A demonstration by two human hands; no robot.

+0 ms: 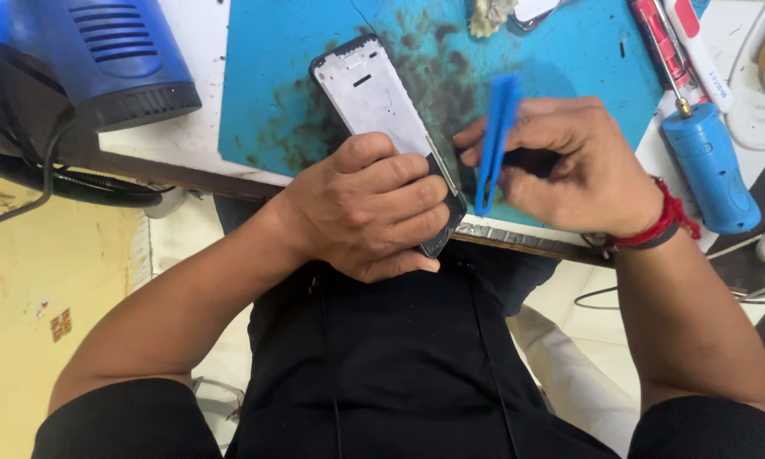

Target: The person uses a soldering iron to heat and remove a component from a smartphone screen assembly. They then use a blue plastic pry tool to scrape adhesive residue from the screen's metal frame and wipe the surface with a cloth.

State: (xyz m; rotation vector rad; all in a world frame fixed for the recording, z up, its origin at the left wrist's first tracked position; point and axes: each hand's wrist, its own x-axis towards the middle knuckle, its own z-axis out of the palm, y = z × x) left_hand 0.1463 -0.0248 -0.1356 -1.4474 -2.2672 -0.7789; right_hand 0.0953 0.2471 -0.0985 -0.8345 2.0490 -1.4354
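The phone frame [374,102] lies slanted on the blue mat [561,59], its far end pointing up-left and its near end sticking out past the desk's [200,51] near edge. Its face is pale grey-white inside a black rim, with a small slot near the far end. The left hand [365,217] covers its near half, fingers [399,183] closed over the frame and gripping it. Just right of it, the right hand [569,166] has its fingers curled tight round a blue plastic pry tool [494,140], held nearly upright, its lower tip at the frame's right edge. A red thread band [667,217] circles the right wrist.

The mat is smeared with dark grime around and beyond the frame. To the right, on the desk, lies a blue cylinder tool [709,170] with a brass tip, and beyond it a red pen-like tool [658,42] and a white one [697,51]. White cables [752,102] run along the right edge. At far left a blue heat gun [102,51] rests, black cord trailing below it.
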